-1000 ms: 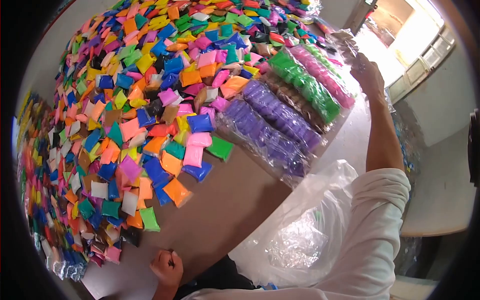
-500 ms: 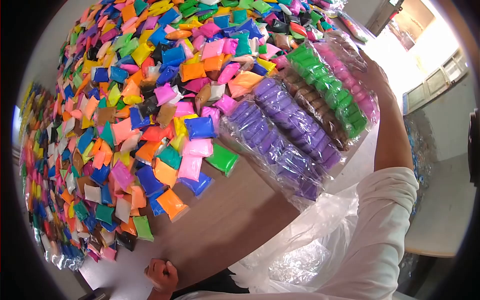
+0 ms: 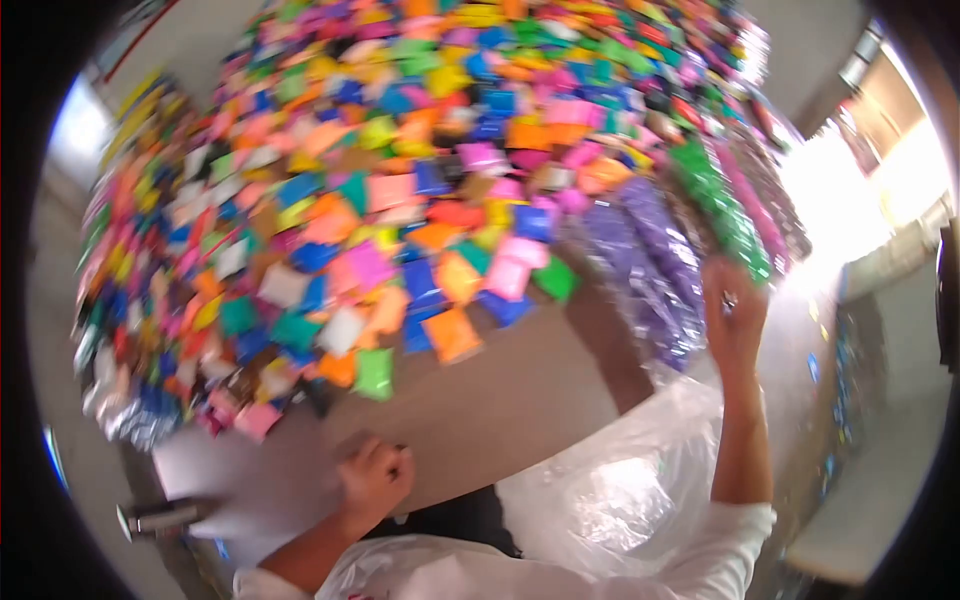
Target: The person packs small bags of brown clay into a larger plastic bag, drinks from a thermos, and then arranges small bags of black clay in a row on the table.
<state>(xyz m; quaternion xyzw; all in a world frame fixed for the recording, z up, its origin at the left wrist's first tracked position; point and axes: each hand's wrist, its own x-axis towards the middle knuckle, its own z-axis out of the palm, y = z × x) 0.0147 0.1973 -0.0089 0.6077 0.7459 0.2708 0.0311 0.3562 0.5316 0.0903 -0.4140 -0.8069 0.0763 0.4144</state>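
Over the brown table [image 3: 520, 395], my left hand [image 3: 378, 475] is closed in a loose fist near the front edge, with nothing visible in it. My right hand [image 3: 735, 305] is at the near end of the green pack [image 3: 715, 200], its fingers curled and blurred; a small shiny spot shows there, but what they hold, if anything, I cannot make out. Two purple packs [image 3: 632, 285] in clear wrap lie to the left of this hand. A brown pack [image 3: 690, 215] is between the purple and green ones. Beyond the green lie a pink pack [image 3: 750, 200] and a dark brownish pack [image 3: 775, 170].
A large heap of small colourful packets [image 3: 400, 190] covers the far and left parts of the table. Clear plastic sheeting [image 3: 610, 490] hangs at the front edge by my lap. A bright doorway [image 3: 890, 150] is at the right.
My right hand has drawn back from the far end of the packs to the green pack's near end. My left hand sits further onto the table. The whole view has shifted and blurred.
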